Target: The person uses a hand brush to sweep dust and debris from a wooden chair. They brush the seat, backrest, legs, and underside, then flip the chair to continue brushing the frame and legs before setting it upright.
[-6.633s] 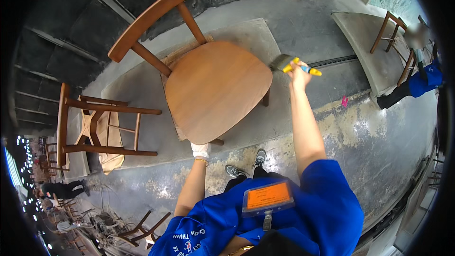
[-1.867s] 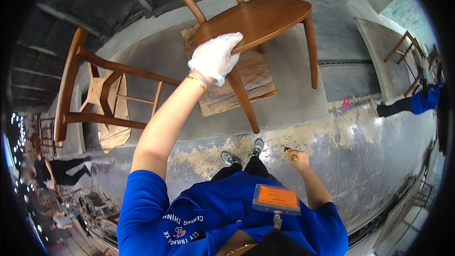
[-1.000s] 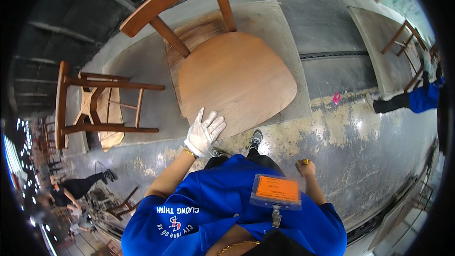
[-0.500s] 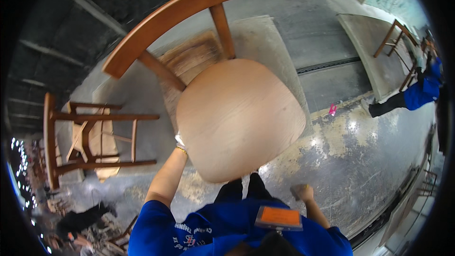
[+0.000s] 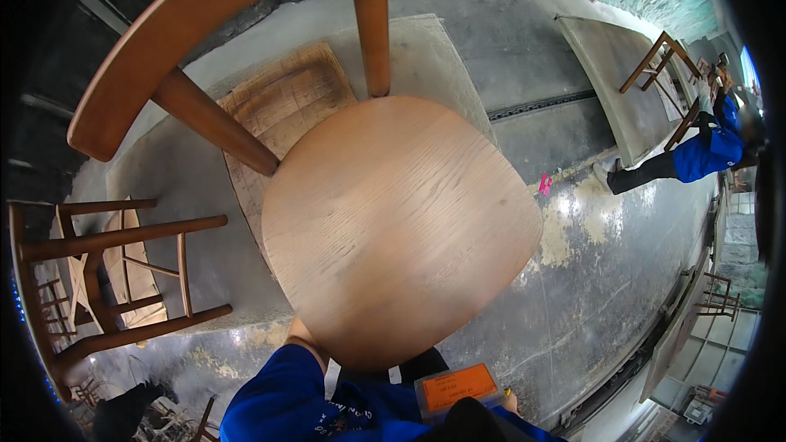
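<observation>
Brown chair [image 5: 401, 233]: we see it from above, seat broad in view, backrest running off past the far-left side. It lies in view across the near edge of the grey sheet [image 5: 430, 53]; the sheet's far-right corner shows beyond the seat. Its legs are hidden, so we cannot tell whether any foot bears on the floor.

Grip, left: the forearm [image 5: 303, 334] passes under the seat's near-left edge and the hand is out of sight. We cannot tell how far it is closed or what it has hold of. Grip, right: only a sliver of the right hand [image 5: 511, 403] shows beside the orange badge [image 5: 458, 387], with a bit of yellow by it; its closure is likewise unreadable.

Risks, our judgement:
1. If the left hand is the main support, the chair could twist or tip toward its backrest, since the hold would be off to one side.
2. The badge hangs close to the seat's near rim; leaning in could scuff the surface.
3. A swing left could knock the second chair [image 5: 123, 236] at the grey sheet's left side.
4. A low foot could snag the edge of the brown panel [image 5: 299, 86], the seat blocking our view.
</observation>
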`<action>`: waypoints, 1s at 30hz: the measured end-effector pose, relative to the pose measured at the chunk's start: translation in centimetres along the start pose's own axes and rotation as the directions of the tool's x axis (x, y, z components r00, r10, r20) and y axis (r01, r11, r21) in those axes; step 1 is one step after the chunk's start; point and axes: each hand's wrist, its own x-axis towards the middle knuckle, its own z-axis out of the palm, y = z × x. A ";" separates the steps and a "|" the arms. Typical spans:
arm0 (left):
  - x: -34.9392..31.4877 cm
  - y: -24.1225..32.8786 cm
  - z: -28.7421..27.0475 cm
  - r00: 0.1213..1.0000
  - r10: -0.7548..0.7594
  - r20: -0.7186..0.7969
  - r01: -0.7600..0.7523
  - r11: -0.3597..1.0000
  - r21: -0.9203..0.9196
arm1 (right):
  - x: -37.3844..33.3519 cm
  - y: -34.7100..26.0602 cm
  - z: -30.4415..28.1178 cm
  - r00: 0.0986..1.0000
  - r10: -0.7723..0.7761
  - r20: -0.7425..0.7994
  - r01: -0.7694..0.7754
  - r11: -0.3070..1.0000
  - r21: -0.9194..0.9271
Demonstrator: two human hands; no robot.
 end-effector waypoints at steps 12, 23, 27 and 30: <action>-1.5 0.5 0.9 0.999 -0.015 -0.034 0.016 0.999 0.028 | -3.6 -11.4 -8.2 0.994 -0.111 0.016 0.109 0.911 -0.398; -1.7 0.8 2.4 0.998 -0.015 -0.068 0.015 1.000 0.000 | 0.6 -16.4 -12.5 0.906 -0.423 -0.003 0.402 0.864 -0.302; -1.5 0.3 2.9 0.998 -0.018 -0.068 0.018 1.000 -0.006 | 0.8 -16.0 -13.1 0.958 -0.276 0.073 0.285 0.929 -0.238; -1.6 -0.1 2.9 0.997 -0.030 -0.064 0.030 1.000 -0.001 | 2.9 -14.0 -11.3 0.958 -0.277 0.078 0.284 0.953 -0.104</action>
